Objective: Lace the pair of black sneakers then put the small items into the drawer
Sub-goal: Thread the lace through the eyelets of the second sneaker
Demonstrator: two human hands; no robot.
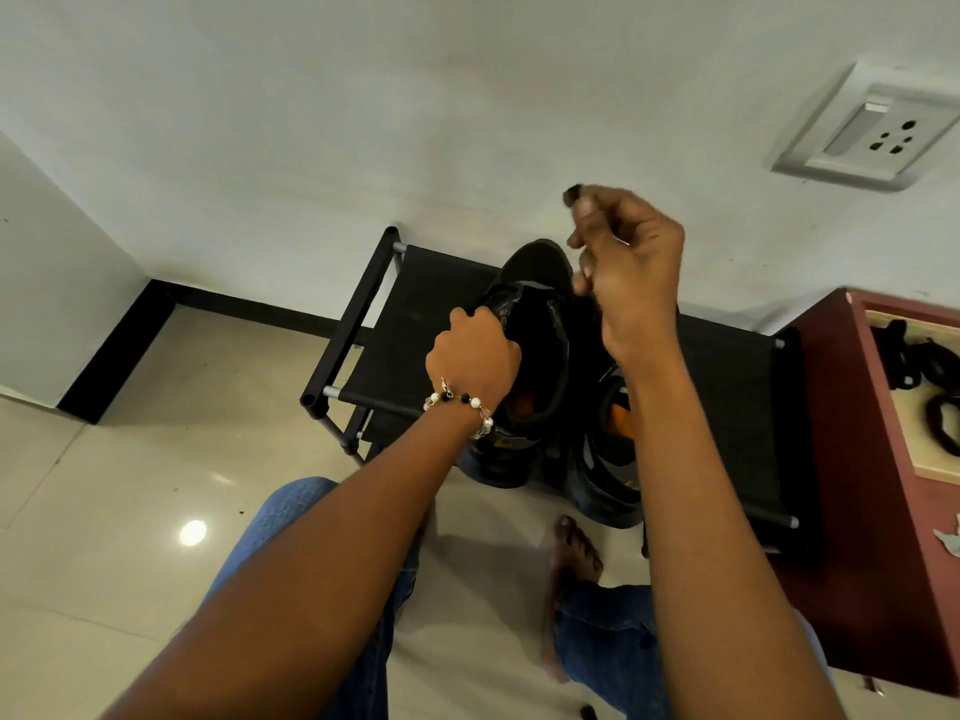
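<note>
Left hand grips a black sneaker; raised right hand pinches something dark.

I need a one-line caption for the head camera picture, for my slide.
Left hand grips a black sneaker on the shoe rack; right hand lifts beside an open drawer.

I could read no text anywhere. Small pale lettering stood on the black sneaker just beside my right hand, but it was too tiny and blurred to read.
</note>
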